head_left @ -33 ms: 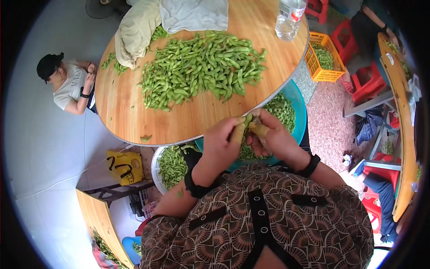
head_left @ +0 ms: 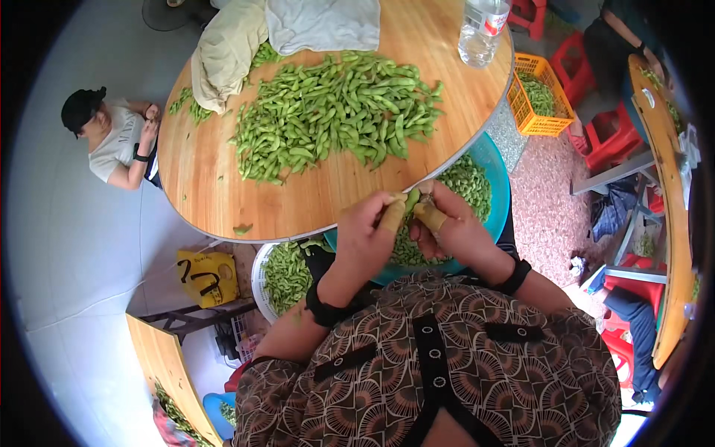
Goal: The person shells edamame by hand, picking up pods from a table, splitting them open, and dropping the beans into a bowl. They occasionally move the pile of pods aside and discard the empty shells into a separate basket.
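A green soybean pod is pinched upright in my left hand, just off the near table edge. My right hand is closed beside it, thumb and fingers meeting the pod's right side. A small dark, shiny bit shows at its fingertips, too small to name. Tan wrapping covers both thumbs. Below my hands sits a turquoise basin with many pods in it. Ahead, a wide heap of green pods lies on the round wooden table.
A white basket of pods stands left of my lap. Cloths and a water bottle are on the table's far side. An orange crate and red stools stand right. Another person sits at the left.
My hands have shifted very slightly around the pod. Everything else looks the same.
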Available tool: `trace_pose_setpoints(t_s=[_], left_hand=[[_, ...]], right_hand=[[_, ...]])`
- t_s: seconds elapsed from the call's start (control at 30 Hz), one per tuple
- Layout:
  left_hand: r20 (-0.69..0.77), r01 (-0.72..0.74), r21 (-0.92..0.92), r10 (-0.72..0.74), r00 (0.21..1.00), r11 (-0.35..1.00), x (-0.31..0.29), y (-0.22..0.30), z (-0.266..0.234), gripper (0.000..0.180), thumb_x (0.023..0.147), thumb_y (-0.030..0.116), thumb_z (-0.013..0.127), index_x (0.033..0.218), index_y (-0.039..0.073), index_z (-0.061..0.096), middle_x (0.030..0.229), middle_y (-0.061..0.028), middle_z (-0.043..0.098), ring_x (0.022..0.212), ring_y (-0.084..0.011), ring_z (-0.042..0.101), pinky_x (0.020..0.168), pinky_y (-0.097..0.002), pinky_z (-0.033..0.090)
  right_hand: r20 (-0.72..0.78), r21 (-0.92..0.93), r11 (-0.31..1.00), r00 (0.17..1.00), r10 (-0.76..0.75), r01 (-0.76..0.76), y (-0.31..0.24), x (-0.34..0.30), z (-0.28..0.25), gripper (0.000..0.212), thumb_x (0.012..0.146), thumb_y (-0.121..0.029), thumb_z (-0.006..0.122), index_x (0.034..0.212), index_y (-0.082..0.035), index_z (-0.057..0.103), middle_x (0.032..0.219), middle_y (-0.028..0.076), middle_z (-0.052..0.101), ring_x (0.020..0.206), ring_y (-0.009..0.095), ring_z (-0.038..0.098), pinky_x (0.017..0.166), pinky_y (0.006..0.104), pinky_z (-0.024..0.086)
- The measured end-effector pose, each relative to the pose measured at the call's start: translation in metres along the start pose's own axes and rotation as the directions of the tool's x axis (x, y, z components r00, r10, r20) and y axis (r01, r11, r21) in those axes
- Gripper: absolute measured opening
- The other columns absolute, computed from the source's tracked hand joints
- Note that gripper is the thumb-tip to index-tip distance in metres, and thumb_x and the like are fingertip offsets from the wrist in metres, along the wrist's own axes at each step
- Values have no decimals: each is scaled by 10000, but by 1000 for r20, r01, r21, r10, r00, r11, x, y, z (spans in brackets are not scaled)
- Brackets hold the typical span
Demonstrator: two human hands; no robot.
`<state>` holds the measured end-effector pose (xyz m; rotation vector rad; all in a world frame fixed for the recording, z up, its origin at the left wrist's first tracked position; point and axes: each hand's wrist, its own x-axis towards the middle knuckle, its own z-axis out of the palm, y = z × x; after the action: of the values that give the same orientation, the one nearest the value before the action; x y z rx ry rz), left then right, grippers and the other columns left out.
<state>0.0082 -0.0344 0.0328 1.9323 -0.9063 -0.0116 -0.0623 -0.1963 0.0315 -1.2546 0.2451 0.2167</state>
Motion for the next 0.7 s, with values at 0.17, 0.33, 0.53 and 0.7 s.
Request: trace_pose_setpoints(t_s=[0.17,0.33,0.53,0.7], left_hand=[[44,-145,128,140,989,981,1,-5,5,250,866,66,628,1110,23,596,873,-141,623,768,-290,635,615,-364,510],[66,-223,299,213,975,928,1,-6,7,197,882,90,609,1062,14,587,874,-158,616,779,-332,625,633,-398,509],[30,115,1,-115,993,993,-2,-13,8,164,879,53,568,1031,-9,571,891,-183,610,819,-375,610,661,-441,510],[25,-104,207,102,995,973,-8,-20,10,159,894,51,550,1046,6,560,876,-207,600,779,-397,601,658,-435,490]], right_hand=[[-10,-16,1000,1000,10,-10,2,3,-6,140,1000,-205,443,1055,-100,518,738,9,594,489,99,544,422,220,387],[-15,15,999,999,36,-36,1,4,-5,134,1000,-195,445,1064,-104,519,736,21,600,494,95,543,422,221,389],[19,-20,998,998,63,-62,6,4,-6,179,958,-155,513,1122,-85,524,733,46,594,548,144,576,472,277,423],[14,-589,721,896,-443,365,21,11,-13,304,830,-85,626,1110,-39,518,792,146,585,679,305,597,615,387,472]])
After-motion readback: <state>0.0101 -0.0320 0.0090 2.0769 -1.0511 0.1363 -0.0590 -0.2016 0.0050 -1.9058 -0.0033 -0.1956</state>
